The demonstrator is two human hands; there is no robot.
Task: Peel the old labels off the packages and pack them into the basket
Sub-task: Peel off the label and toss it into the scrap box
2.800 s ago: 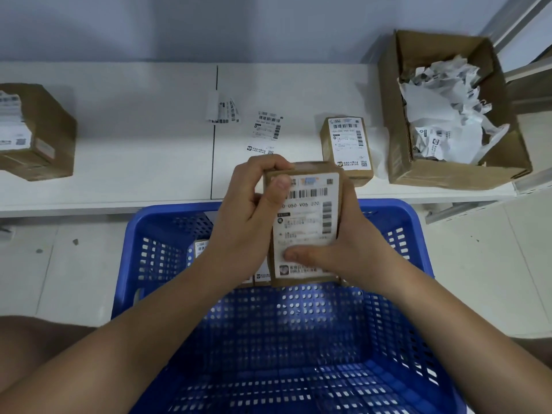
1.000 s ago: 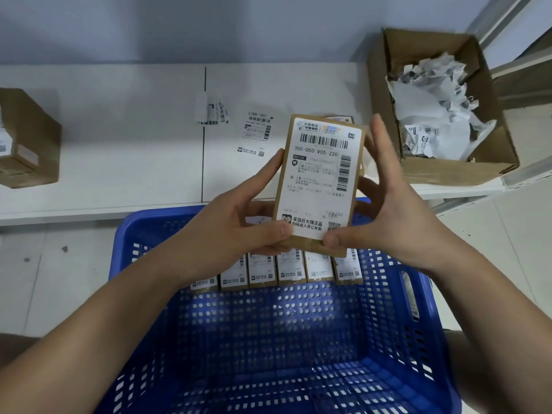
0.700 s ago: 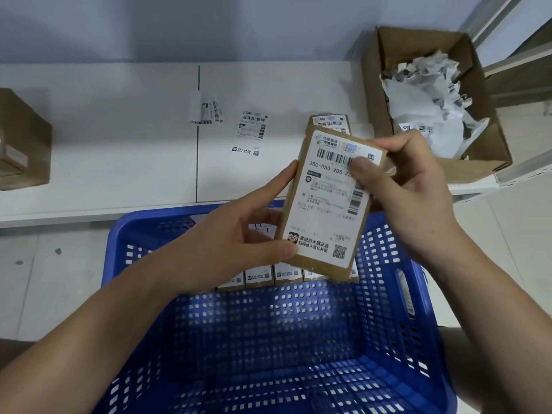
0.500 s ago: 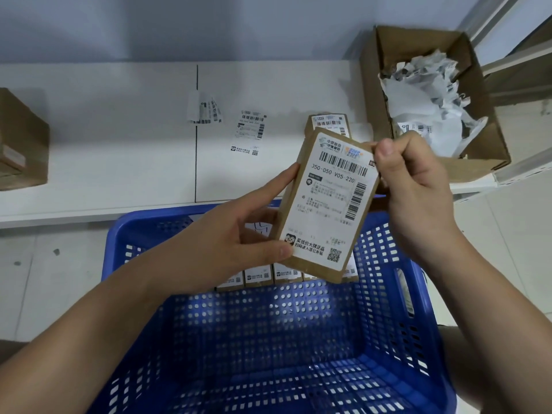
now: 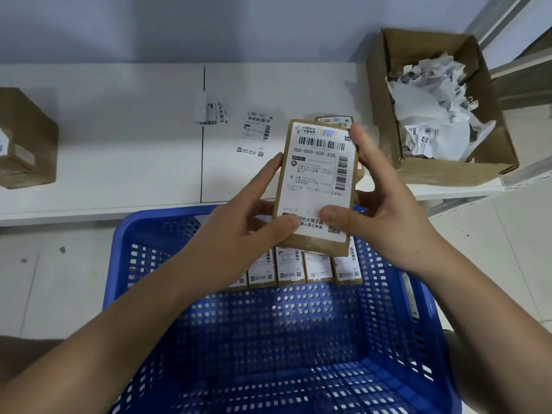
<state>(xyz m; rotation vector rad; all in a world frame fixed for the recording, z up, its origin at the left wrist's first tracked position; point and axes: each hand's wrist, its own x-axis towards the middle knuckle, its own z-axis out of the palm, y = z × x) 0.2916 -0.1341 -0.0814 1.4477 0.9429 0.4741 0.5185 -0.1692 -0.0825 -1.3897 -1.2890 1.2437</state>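
Standing in blue basket (image 5: 430, 339): labelled packages (image 5: 304, 268); cardboard box (image 5: 448, 171) holds peeled labels (image 5: 433, 103)

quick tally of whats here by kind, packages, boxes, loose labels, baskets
Small packages: 7 (1 held by left hand and right hand, 5 in a row in the basket, 1 on the shelf)
Cardboard boxes: 2 (scrap box, left box)
Loose labels on the shelf: 2
Blue basket: 1
Total: 12

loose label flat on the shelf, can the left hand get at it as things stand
Probably not yet: the left hand holds the package, shared with the right hand. The loose label lies uncovered on the shelf; once that grip lets go, the way looks free.
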